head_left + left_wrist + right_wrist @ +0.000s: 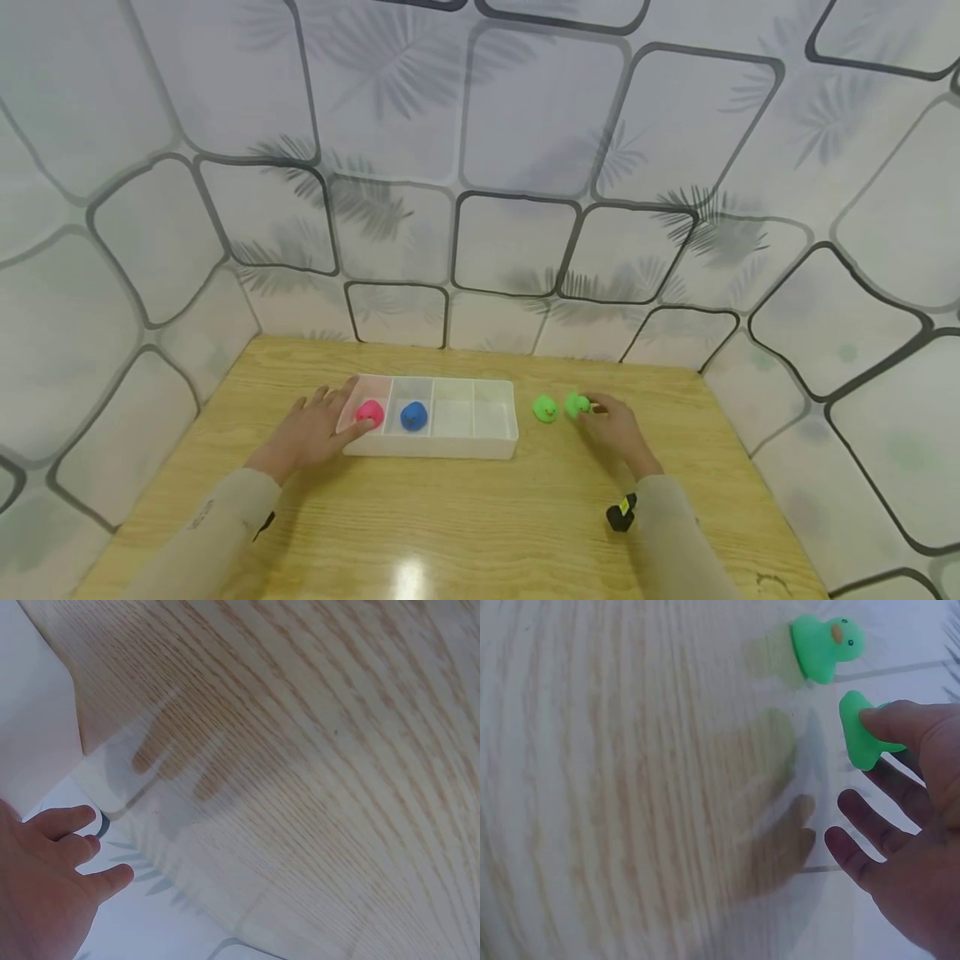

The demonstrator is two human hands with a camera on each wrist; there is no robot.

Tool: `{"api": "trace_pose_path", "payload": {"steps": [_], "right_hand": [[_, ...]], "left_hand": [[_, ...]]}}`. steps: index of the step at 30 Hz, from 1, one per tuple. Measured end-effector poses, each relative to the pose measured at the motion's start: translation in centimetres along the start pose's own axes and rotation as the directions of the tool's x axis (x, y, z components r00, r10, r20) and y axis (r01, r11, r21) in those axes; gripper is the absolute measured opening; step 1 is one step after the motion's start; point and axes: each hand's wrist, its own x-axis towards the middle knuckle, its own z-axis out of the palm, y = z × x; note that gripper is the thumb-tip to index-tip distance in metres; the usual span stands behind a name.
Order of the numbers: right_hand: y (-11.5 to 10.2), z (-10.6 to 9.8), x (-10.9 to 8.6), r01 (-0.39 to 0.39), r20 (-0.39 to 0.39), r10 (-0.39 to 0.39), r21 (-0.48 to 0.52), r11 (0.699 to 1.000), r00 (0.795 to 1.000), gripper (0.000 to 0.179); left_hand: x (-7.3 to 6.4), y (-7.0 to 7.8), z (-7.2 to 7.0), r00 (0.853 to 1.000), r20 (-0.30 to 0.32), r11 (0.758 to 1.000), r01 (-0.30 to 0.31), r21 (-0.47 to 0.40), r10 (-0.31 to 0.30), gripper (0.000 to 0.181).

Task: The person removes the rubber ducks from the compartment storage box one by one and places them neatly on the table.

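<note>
A white divided tray point(473, 447) lies on the table, with a pink rubber duck point(370, 412) in its leftmost compartment and a blue rubber duck point(413, 416) in the one beside it. My left hand point(318, 423) is at the tray's left end, fingers extended along the outside and thumb reaching over the near rim by the pink duck. To the right of the tray, my right hand point(617, 429) pinches a green rubber duck point(859, 733) between thumb and fingers. Another green rubber duck point(545, 408) sits upright on the table between the tray and that hand.
The wooden table point(450, 525) backs onto patterned fabric walls point(517, 242) that also rise on both sides. Two compartments at the tray's right hold nothing. A small black device with a yellow mark point(622, 512) is at the right sleeve.
</note>
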Motion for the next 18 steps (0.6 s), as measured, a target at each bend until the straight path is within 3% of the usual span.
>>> {"api": "trace_pose_path", "payload": {"steps": [8,18], "right_hand": [[0.3,0.6,-0.3,-0.033,0.015,0.033,-0.031,0.999,0.999,0.046],[0.4,1.1,0.0,-0.006,-0.01,0.006,-0.045,0.999,1.0,0.044]], "left_hand": [[-0.2,0.2,0.0,1.0,0.008,1.0,0.005,-0.002,-0.005,0.09],[0.0,0.1,0.0,1.0,-0.004,1.0,0.003,0.008,-0.003,0.09]]}}
